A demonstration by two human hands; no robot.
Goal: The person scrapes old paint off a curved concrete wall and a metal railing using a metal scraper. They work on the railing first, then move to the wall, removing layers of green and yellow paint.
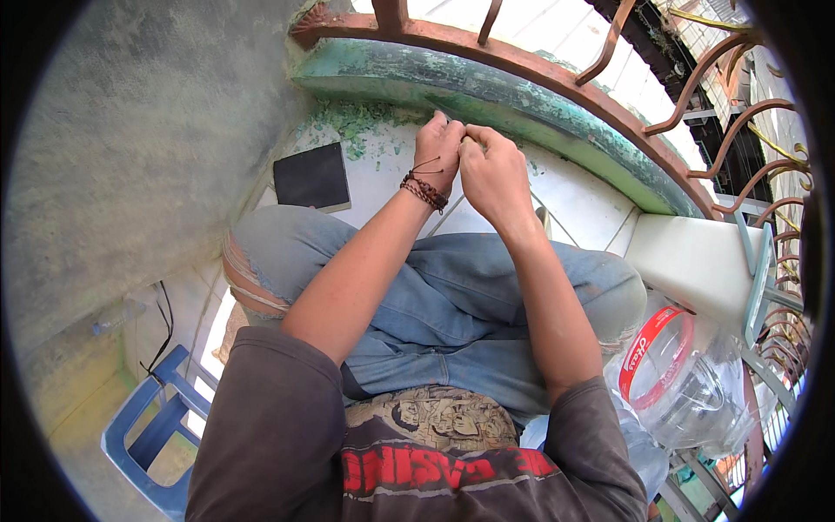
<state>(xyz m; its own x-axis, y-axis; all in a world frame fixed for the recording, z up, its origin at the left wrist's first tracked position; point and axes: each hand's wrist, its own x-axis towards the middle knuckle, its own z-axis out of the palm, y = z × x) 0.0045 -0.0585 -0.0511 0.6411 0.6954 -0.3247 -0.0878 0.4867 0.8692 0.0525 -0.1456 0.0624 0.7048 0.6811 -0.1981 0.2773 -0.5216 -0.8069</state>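
Note:
Both hands meet in front of the low green ledge (383, 74), whose paint is worn and patchy. My left hand (437, 148), with braided bracelets (424, 190) at its wrist, is closed, knuckles up. Against it presses my right hand (494, 170), its fingers curled and its thumb bent. A sliver of something dark and thin shows by the left fingertips, but what the hands grip is mostly hidden. Green paint flakes (355, 122) lie scattered on the white tiles beside the ledge. A black rectangular block (311, 177) rests flat on the floor, left of my left wrist.
A rust-brown metal railing (522, 61) runs above the ledge. A grey wall (165, 113) closes off the left side. At the right stand a white box-like container (691, 261) and a clear plastic jar (704, 391) with a red band. A blue plastic stool (148, 435) is at lower left.

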